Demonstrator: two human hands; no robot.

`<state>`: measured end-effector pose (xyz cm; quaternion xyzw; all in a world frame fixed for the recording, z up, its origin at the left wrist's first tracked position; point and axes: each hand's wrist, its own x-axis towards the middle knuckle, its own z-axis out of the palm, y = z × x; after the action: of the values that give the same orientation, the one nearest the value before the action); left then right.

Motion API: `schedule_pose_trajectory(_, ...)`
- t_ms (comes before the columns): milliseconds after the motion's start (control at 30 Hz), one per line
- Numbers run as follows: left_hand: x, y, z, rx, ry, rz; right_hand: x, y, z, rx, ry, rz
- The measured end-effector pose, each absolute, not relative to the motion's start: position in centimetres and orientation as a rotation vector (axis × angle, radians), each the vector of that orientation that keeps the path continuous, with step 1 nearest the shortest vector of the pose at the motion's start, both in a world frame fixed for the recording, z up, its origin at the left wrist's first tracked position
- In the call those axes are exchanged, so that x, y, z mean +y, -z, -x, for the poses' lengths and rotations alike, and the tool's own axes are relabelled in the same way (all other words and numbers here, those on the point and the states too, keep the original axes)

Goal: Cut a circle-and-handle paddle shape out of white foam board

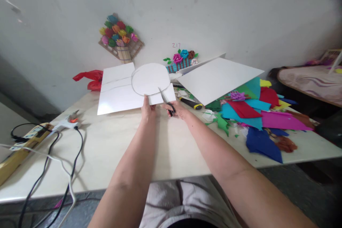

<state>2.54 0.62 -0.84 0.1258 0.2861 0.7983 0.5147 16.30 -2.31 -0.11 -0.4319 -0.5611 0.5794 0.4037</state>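
A sheet of white cardboard (117, 96) is held up off the table, with a pencilled round outline and two lines drawn on it. Part of the round shape's upper edge is cut free. My left hand (148, 108) pinches the sheet's near edge, thumb on top. In my right hand (176, 109) is a pair of scissors (163, 96) with black handles. Their blades lie at the cardboard, close to the lower right of the outline. Fingers partly hide the handles.
On the right lie another white board (219, 78), a yellow-black cutter (191, 103) and colored felt or paper pieces (283, 119) with scraps. At left are a glue gun (66, 124), a power strip (29, 139) and trailing cables. A flower decoration (120, 37) leans against the wall.
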Motion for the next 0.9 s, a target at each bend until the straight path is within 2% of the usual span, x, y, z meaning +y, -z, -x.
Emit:
schedule_pose_trajectory(367,0.3,0.1,-1.3,0.717,-1.920,-0.168,-1.5,-0.7,-20.4,-1.871,-1.413,1.170)
schedule_pose_trajectory(633,0.7,0.6,-0.9,0.644,-1.989,-0.159,-0.8,-0.8,-21.3,-2.083,-0.968,1.583)
schedule_pose_trajectory(800,0.6,0.6,-1.3,0.698,-1.944,-0.199,-1.0,-0.6,-19.2,-2.138,-0.461,1.605)
schedule_pose_trajectory(900,0.6,0.5,-1.6,0.670,-1.942,-0.218,-1.1,-0.6,-18.4,-2.132,-0.352,1.560)
